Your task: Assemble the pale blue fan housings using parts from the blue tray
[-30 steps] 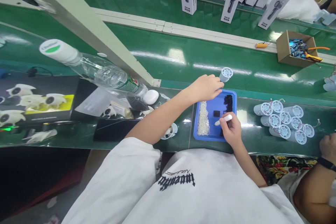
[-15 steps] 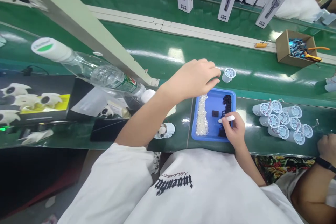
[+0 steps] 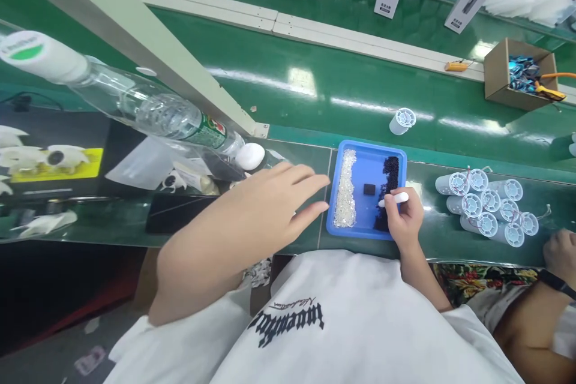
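My left hand point(image 3: 288, 201) hovers over the bench left of the blue tray point(image 3: 330, 225), fingers stretched and thumb apart, with nothing seen in it. It covers most of whatever lies beneath. My right hand point(image 3: 406, 219) pinches a white pen-shaped tool point(image 3: 399, 198), whose tip points at the black pieces point(image 3: 390, 174) along the tray's right side. Clear pieces point(image 3: 345, 192) form a strip on the left side, and a small dark square block point(image 3: 369, 189) lies between. Beyond the tray, a pale blue cylindrical fan unit point(image 3: 402, 122) stands on the green surface.
Several similar fan units point(image 3: 488, 204) are grouped to the right, near another person's hand point(image 3: 560, 252). A plastic bottle point(image 3: 166, 114) leans at the left, by a slanted metal post point(image 3: 180, 51). A cardboard box point(image 3: 506, 78) stands at the far right, behind a long pale rail point(image 3: 360, 45).
My left hand has drawn back from beside the single fan unit, toward me and to the left. That unit stands free. My right hand keeps the white tool over the tray's right side.
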Available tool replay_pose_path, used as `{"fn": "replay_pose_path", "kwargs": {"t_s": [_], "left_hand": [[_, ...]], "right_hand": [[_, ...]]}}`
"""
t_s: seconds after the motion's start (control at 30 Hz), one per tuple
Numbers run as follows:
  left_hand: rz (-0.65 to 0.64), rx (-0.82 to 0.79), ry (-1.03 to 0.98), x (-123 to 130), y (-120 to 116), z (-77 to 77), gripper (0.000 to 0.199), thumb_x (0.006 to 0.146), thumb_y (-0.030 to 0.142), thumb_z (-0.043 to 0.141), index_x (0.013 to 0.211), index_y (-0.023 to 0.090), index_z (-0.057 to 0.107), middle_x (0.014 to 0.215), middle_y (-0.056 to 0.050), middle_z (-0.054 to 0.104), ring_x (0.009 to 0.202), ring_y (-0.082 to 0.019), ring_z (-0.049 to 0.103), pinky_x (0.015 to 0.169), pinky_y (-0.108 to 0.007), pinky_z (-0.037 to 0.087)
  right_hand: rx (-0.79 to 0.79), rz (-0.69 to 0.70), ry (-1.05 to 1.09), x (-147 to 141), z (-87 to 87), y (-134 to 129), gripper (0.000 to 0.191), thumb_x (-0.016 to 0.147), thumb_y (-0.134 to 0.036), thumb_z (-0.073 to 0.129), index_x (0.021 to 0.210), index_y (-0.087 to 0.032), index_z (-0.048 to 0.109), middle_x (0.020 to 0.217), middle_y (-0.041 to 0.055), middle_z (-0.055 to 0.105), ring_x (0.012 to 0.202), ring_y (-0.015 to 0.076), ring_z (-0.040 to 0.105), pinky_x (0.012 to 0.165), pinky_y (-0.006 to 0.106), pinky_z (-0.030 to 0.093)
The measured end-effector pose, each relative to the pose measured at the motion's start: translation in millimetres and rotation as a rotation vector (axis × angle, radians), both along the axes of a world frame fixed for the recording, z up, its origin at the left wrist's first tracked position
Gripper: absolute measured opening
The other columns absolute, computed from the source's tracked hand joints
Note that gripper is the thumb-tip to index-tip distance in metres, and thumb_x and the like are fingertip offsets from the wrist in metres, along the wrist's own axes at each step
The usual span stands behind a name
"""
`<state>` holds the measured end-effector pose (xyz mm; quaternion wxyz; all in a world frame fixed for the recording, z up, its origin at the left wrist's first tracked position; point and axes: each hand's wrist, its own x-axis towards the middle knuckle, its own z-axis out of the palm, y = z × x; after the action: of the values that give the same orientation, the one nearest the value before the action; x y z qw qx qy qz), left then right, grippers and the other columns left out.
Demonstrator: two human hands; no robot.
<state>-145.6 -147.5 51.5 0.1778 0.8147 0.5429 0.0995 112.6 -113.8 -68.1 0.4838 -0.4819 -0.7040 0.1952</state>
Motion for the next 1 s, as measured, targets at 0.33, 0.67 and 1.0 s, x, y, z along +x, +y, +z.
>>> {"fn": "replay_pose_path", "kwargs": {"t_s": [0.33, 0.67, 1.0], "left_hand": [[0.411, -0.209, -0.106, -18, -89, -92.9, 0.037, 0.094, 0.034, 0.043, 0.125, 0.024, 0.060, 0.137, -0.015, 0.050, 0.125, -0.038, 0.049, 0.093, -0.055, 0.051], [0.843, 0.078, -1.463, 2, -42, -78.7, 0.038, 0.068, 0.044, 0.084, 0.091, 0.023, 0.062, 0.098, -0.005, 0.071, 0.088, -0.022, 0.067, 0.075, -0.032, 0.057], [0.760, -0.472, -1.987, 54, 5, -86.4, 0.037, 0.060, 0.037, 0.091, 0.082, 0.014, 0.071, 0.075, -0.002, 0.068, 0.068, -0.014, 0.062, 0.064, -0.023, 0.053]], "right_hand": [[0.014, 0.107, -0.108, 0, 8.3, 4, 0.005, 0.090, -0.024, 0.062, 0.087, -0.023, 0.058, 0.080, -0.0004, 0.063, 0.069, 0.0148, 0.058, 0.063, 0.028, 0.047], [-0.268, 0.163, 0.102, -6, 19.6, 21, 0.010, 0.090, -0.032, 0.062, 0.093, -0.023, 0.061, 0.083, -0.0003, 0.062, 0.064, 0.0132, 0.060, 0.061, 0.029, 0.050], [-0.134, 0.321, 0.415, -16, 47.3, -26, 0.014, 0.094, -0.027, 0.059, 0.108, -0.029, 0.058, 0.101, 0.0049, 0.061, 0.085, 0.0198, 0.067, 0.063, 0.035, 0.059]]}}
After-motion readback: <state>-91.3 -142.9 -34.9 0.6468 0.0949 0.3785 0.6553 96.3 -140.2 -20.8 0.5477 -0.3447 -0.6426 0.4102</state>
